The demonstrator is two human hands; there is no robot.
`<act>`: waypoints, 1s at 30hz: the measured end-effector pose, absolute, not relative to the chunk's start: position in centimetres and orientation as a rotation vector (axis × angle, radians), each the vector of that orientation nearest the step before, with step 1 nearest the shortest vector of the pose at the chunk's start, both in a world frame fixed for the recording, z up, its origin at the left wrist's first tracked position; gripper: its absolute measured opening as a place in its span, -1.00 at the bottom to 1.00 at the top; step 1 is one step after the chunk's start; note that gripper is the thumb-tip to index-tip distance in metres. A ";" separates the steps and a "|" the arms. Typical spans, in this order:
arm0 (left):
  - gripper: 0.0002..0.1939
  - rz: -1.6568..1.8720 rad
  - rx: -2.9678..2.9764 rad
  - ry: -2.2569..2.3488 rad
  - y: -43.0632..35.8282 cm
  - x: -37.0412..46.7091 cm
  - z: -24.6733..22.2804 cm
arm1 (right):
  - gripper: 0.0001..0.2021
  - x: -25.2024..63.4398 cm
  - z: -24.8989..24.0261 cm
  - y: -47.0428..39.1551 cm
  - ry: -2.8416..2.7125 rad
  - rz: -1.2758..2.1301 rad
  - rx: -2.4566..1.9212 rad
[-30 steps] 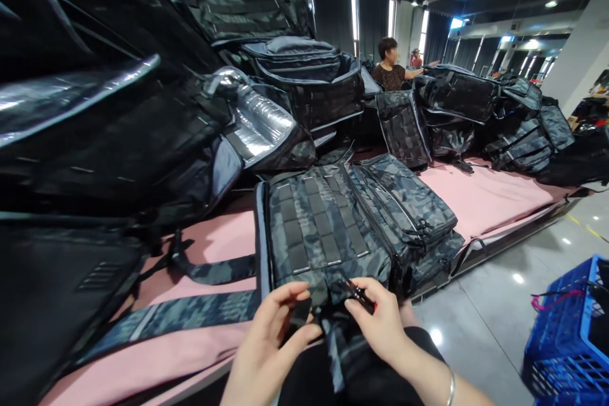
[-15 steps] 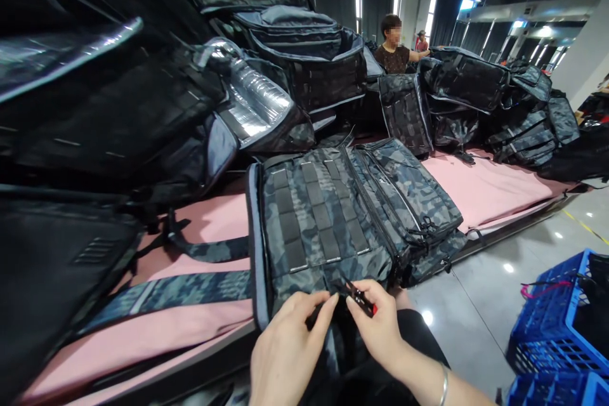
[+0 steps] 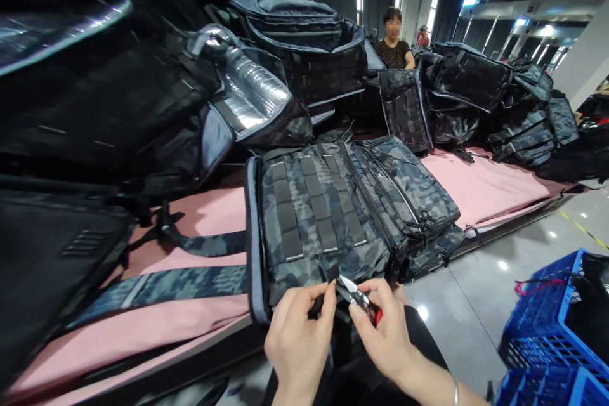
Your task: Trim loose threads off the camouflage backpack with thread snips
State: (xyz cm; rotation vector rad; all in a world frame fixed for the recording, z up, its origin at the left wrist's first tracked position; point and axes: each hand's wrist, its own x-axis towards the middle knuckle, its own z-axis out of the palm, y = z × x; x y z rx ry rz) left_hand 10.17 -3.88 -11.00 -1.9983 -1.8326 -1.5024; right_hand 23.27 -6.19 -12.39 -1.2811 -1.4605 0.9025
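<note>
A dark camouflage backpack (image 3: 328,203) lies flat before me, rows of webbing facing up. At its near edge my left hand (image 3: 302,323) is closed, thumb and forefinger pinching the end of a black strap (image 3: 334,275). My right hand (image 3: 383,330) is wrapped around a pair of thread snips (image 3: 354,292) with red on the handle. Their bright blades point up and left, slightly apart, right beside my left fingertips. Whether the blades touch the strap I cannot tell.
Pink cloth (image 3: 480,184) covers the table. Black bags (image 3: 304,63) are piled behind and at the left, some showing a silvery lining (image 3: 257,95). Blue crates (image 3: 547,311) stand on the floor at the right. A person (image 3: 394,44) is behind the bags.
The snips have turned so their blades show bright and apart. My left fingertips have risen slightly with the strap end. The person behind has drawn an outstretched arm back.
</note>
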 end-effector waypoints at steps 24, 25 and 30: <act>-0.95 -1.478 -2.025 -1.710 -4.1 10.1 -11.6 | -0.88 23.2 -11.2 -4.8 -1.618 0.717 -1.234; -0.95 -1.478 -2.025 -1.719 -4.1 10.1 -11.6 | -0.89 23.3 -11.1 -4.8 -1.626 0.714 -1.225; -0.93 -1.473 -2.026 -1.771 -4.3 10.1 -11.9 | -0.90 23.5 -10.8 -4.9 -1.680 0.680 -1.246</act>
